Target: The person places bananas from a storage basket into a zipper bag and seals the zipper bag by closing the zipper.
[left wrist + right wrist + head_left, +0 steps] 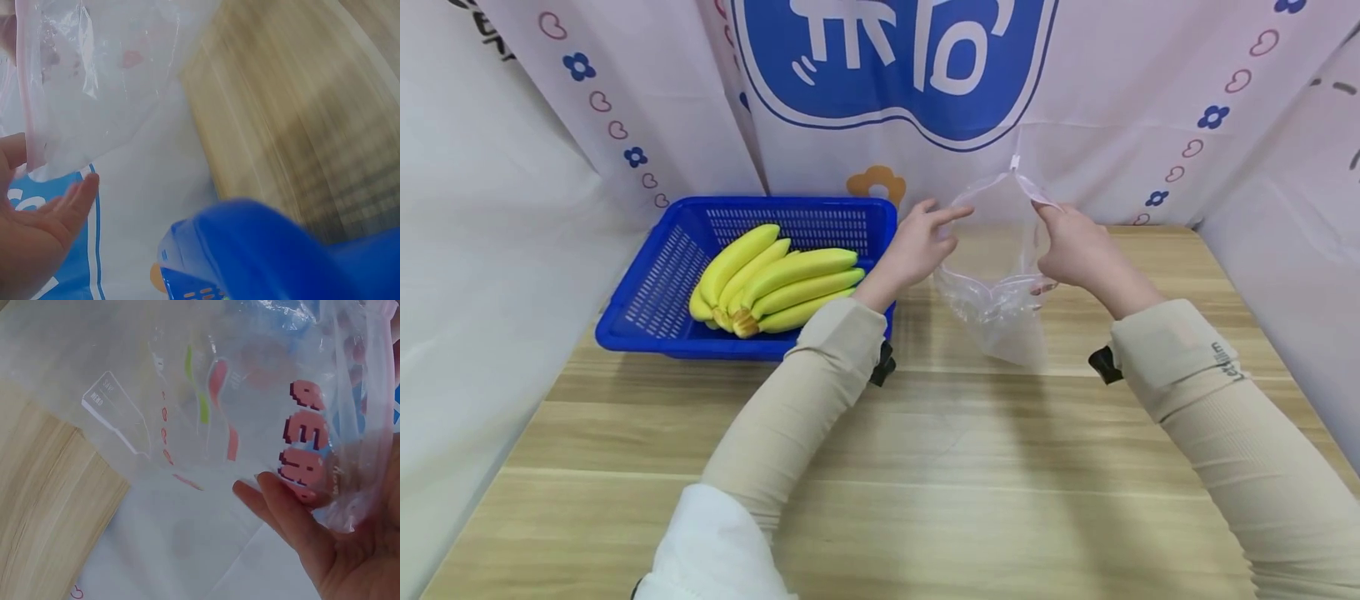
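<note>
Fingers of the right hand [1078, 250] pinch the near-right rim of a clear plastic bag [992, 325], while those of the left hand [917, 246] are spread at the opposite rim, one stretched across the mouth; whether they also grip the film I cannot tell. Between the hands the mouth gapes as a rounded loop, so the step in hand appears to be opening the bag. What comes next would seem to call for a firm hold on the left rim too, since film this limp could easily fold shut. Its edge carries a pale pink zip strip, with a small white slider [1015, 162] at the far side; the body is thin, creased and glossy, printed with red block letters, wavy red and green bands and a white-outlined label. Nothing shows inside. The bag is over the far part of the wooden desk [887, 467], its lower corner hanging toward the near side, though contact with the top is hard to judge. Left of it, beside the left forearm, stands a blue basket [640, 343] holding yellow bananas [797, 267], and behind everything hangs a printed white cloth [1120, 125].
</note>
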A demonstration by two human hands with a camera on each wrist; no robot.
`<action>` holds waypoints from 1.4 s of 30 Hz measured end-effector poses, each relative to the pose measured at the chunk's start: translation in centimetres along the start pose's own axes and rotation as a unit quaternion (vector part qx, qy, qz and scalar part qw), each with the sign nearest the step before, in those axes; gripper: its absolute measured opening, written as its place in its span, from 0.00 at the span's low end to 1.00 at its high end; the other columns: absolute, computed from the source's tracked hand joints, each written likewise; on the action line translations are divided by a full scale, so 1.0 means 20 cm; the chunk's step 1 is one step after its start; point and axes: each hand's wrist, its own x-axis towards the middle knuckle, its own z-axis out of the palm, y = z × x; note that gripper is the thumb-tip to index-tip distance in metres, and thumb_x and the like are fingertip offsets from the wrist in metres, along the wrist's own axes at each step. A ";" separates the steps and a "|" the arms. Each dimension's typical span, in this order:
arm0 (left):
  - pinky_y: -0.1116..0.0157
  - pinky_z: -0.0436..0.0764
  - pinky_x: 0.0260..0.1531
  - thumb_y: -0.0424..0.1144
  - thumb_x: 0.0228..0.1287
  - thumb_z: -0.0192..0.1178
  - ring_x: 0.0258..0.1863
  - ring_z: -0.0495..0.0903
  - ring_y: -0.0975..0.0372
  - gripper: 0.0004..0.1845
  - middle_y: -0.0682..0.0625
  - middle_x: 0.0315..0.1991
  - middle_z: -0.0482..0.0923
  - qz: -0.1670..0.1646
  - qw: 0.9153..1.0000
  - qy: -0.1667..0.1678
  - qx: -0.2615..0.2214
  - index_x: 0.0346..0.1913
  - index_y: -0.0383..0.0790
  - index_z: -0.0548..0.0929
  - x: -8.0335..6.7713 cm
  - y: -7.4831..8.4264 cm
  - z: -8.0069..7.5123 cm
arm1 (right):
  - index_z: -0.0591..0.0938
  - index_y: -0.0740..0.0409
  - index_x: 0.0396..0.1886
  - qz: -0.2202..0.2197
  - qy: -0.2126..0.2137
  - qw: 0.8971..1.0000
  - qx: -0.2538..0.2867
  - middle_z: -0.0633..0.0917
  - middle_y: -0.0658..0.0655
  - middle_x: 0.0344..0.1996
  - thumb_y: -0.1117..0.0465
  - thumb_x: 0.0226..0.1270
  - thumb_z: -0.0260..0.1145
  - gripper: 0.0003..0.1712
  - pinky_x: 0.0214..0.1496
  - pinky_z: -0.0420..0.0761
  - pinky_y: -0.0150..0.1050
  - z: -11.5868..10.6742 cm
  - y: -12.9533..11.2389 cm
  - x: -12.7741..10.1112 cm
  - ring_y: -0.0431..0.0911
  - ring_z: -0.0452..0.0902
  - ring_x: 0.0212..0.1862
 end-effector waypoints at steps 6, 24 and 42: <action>0.56 0.67 0.68 0.31 0.69 0.52 0.71 0.61 0.51 0.25 0.41 0.72 0.59 0.009 0.999 0.027 -0.016 0.67 0.50 0.71 -0.01 -0.01 -0.02 | 0.54 0.57 0.75 -0.016 0.021 0.999 0.022 0.61 0.77 0.67 0.72 0.54 0.53 0.46 0.54 0.69 0.64 0.01 -0.01 -0.01 0.67 0.65 0.57; 0.73 0.63 0.17 0.30 0.68 0.50 0.16 0.59 0.65 0.22 0.50 0.66 0.72 -0.055 0.996 0.069 -0.014 0.63 0.48 0.76 -0.04 -0.07 -0.07 | 0.66 0.61 0.69 -0.042 0.103 0.993 0.033 0.62 0.67 0.71 0.75 0.56 0.46 0.36 0.62 0.67 0.65 0.04 -0.01 0.00 0.70 0.63 0.66; 0.57 0.76 0.60 0.42 0.72 0.50 0.64 0.74 0.55 0.18 0.50 0.66 0.72 -0.031 0.997 0.027 -0.071 0.61 0.48 0.77 -0.09 -0.08 -0.14 | 0.61 0.62 0.72 -0.028 0.086 0.996 0.013 0.64 0.68 0.70 0.74 0.56 0.48 0.38 0.59 0.63 0.67 0.06 -0.02 0.01 0.68 0.70 0.57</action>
